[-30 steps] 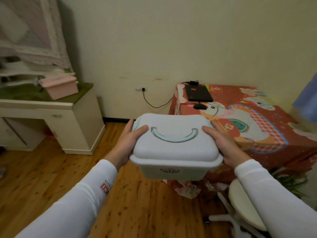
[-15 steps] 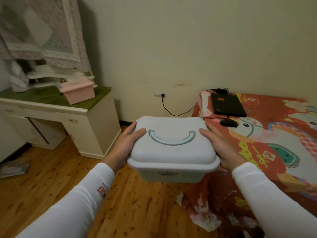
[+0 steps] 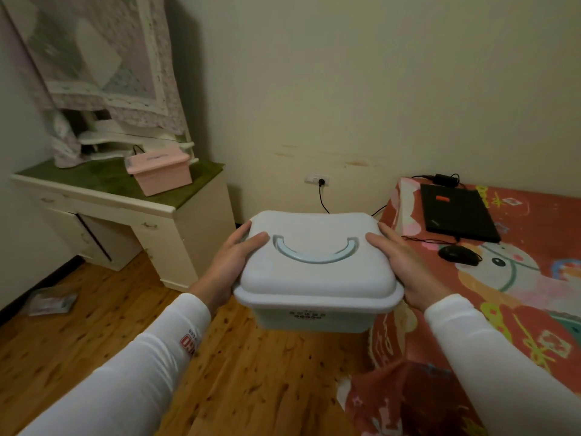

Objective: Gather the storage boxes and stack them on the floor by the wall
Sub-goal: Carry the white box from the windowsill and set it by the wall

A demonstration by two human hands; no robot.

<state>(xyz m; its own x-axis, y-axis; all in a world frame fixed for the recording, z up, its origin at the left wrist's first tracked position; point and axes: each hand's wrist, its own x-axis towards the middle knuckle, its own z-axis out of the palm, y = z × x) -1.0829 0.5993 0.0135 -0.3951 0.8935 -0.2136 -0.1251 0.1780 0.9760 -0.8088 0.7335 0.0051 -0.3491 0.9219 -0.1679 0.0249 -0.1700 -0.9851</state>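
The left hand (image 3: 234,268) is pressed flat against the left side of a pale blue storage box (image 3: 317,272), thumb laid over the lid edge, and the right hand (image 3: 405,272) is clasped likewise on the right side, so the box is held between both palms above the wooden floor (image 3: 103,335). The box is of smooth matte plastic, rounded at the corners, with a curved blue handle (image 3: 315,252) folded flat in the domed lid. A pink storage box (image 3: 159,171) of similar shape is seen at far left on a cream desk (image 3: 176,234) topped with a green mat. At right, a bed (image 3: 534,278) with a red patterned cover carries a black laptop (image 3: 457,215) and mouse (image 3: 458,254). Compared with half a second earlier, the view has been swung leftward: more of the desk is shown, and a packet (image 3: 52,303) on the floor sits farther in from the left edge.
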